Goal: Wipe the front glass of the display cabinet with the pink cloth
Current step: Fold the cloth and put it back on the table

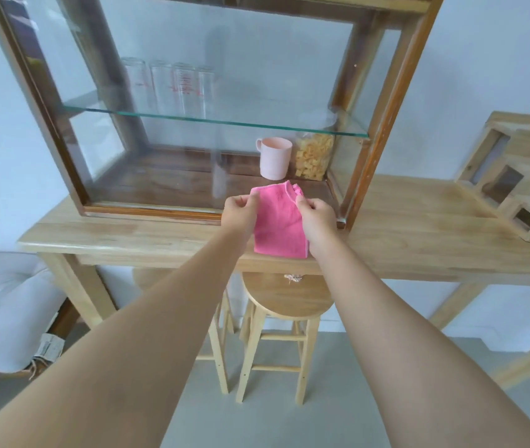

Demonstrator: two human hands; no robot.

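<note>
While the left hand (240, 205) and right hand (317, 212) each pinch an upper edge of the pink cloth (278, 221), hanging limp above the table's (128, 236) front edge just before the display cabinet's (63, 130) lower right corner, the light, soft fabric likely wipes best bunched in one palm.

Display cabinet (386, 130) on wooden table (128, 234)

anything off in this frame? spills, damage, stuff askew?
Nothing spilled or broken. The front glass of the wooden display cabinet shows hazy vertical streaks near its middle. The wooden box with window cutouts sits tilted at the table's right end. Both hands, left hand and right hand, hold the folded pink cloth.
</note>
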